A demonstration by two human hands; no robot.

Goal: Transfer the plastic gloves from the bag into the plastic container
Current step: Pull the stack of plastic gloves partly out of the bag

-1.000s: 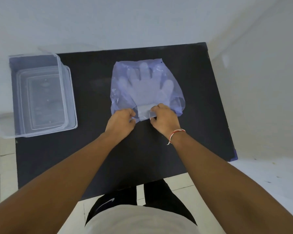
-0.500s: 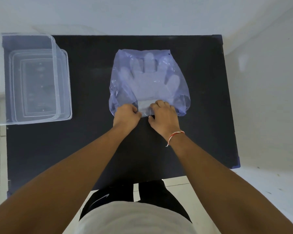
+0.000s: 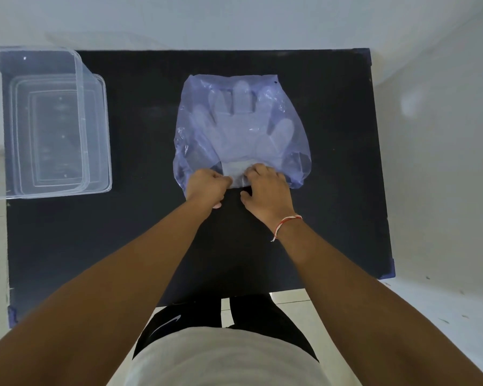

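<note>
Nothing moved yet: my left hand and right hand pinch the bag mouth, gloves inside, container empty at nine o'clock.

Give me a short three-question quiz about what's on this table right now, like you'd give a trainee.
1. True or false: the gloves are already in the container.
2. What are the left hand and right hand gripping?
A. the container's lid
B. the near edge of the bag
C. a towel
3. On which side of the table does the container stand, seen from the person?

Key:
1. False; they are inside the bag.
2. B
3. The left.
</note>
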